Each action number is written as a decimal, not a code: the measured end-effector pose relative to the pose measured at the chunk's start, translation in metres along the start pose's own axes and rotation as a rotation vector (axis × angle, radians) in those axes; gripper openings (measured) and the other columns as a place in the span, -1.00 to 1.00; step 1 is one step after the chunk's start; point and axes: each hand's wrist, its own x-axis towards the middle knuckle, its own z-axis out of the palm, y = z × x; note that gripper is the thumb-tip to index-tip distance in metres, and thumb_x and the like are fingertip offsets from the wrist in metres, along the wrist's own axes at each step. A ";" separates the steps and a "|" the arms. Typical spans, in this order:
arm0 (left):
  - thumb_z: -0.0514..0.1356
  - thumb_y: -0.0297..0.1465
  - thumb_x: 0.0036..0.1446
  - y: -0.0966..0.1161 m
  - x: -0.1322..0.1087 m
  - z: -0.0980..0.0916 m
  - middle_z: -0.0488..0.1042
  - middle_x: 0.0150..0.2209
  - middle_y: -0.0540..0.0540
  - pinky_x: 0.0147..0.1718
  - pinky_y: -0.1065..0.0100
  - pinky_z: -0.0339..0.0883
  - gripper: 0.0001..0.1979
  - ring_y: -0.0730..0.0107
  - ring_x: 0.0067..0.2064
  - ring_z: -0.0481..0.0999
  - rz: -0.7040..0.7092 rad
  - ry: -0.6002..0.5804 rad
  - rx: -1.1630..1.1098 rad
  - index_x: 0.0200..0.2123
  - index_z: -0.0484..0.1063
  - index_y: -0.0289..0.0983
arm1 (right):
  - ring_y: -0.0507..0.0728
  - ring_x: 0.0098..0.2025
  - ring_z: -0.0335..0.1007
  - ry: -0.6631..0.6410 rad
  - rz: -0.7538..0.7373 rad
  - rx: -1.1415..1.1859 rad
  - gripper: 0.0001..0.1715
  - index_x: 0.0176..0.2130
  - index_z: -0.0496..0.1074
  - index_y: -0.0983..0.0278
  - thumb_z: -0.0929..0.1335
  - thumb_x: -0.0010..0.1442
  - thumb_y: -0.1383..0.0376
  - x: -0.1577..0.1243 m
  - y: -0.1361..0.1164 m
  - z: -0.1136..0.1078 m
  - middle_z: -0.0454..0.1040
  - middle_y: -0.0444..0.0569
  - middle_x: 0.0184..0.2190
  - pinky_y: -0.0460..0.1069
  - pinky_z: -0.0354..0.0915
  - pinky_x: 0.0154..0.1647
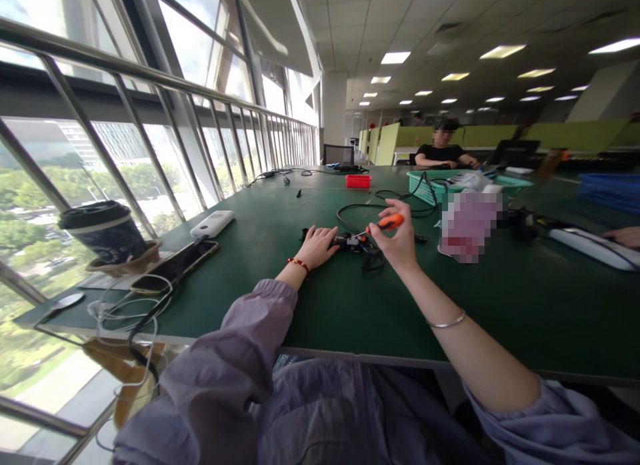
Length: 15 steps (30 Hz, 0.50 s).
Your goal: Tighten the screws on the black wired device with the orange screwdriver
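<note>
At the far left of the green table [500, 305] a lidded coffee cup [105, 235] stands by the railing, with a phone [175, 268] and a white power bank [212, 223] just beyond it. Near the table's middle the left hand [317, 245] lies palm-down, fingers stretched flat, not curled, touching the left end of a small black device [350, 242] that rests among black cable. Just right of it the right hand [397, 242] pinches an orange-handled screwdriver [387, 222] between thumb and fingertips, its tip slanting down onto the device.

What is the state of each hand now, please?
Left hand: open, fingers resting on the small black device.
Right hand: closed on the orange screwdriver.
</note>
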 end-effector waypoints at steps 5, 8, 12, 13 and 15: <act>-0.01 -0.25 0.27 -0.003 0.002 -0.001 0.35 0.08 -0.22 0.18 0.14 -0.01 -0.50 0.15 0.12 0.27 -0.004 -0.004 0.068 0.22 0.15 -0.35 | 0.02 -0.50 0.29 -0.013 0.092 -0.075 -0.79 -0.35 0.36 0.23 0.33 0.04 0.14 0.000 -0.002 -0.002 0.39 -0.16 -0.50 -0.04 0.24 -0.38; 0.00 -0.23 0.26 -0.004 0.002 -0.001 0.35 0.07 -0.22 0.12 0.14 0.06 -0.49 0.11 0.09 0.28 -0.010 -0.007 0.088 0.20 0.17 -0.34 | 0.03 -0.43 0.32 -0.034 0.046 -0.006 -0.75 -0.26 0.36 0.23 0.34 0.00 0.22 0.001 -0.003 -0.002 0.41 -0.12 -0.39 -0.05 0.26 -0.36; 0.00 -0.22 0.26 -0.003 0.001 -0.003 0.36 0.04 -0.21 0.07 0.14 0.10 -0.52 0.11 0.06 0.28 -0.023 -0.015 0.087 0.17 0.20 -0.31 | 0.05 -0.35 0.33 0.002 -0.002 0.034 -0.36 0.01 0.22 0.21 0.39 -0.09 0.23 0.002 0.000 -0.001 0.37 -0.11 -0.31 -0.06 0.26 -0.39; 0.00 -0.22 0.26 -0.003 0.001 -0.003 0.36 0.03 -0.20 0.06 0.15 0.10 -0.54 0.11 0.05 0.28 -0.025 -0.017 0.084 0.16 0.22 -0.29 | 0.05 -0.38 0.32 0.012 0.013 0.012 -0.38 -0.01 0.23 0.20 0.39 -0.09 0.20 0.002 0.000 -0.001 0.37 -0.13 -0.35 -0.05 0.26 -0.39; 0.00 -0.22 0.25 -0.002 0.001 -0.004 0.36 0.02 -0.19 0.06 0.15 0.10 -0.56 0.12 0.04 0.29 -0.029 -0.019 0.077 0.13 0.25 -0.28 | 0.04 -0.45 0.30 0.001 0.058 -0.049 -0.57 -0.15 0.33 0.21 0.37 -0.03 0.13 0.002 0.000 -0.002 0.35 -0.17 -0.46 -0.05 0.24 -0.38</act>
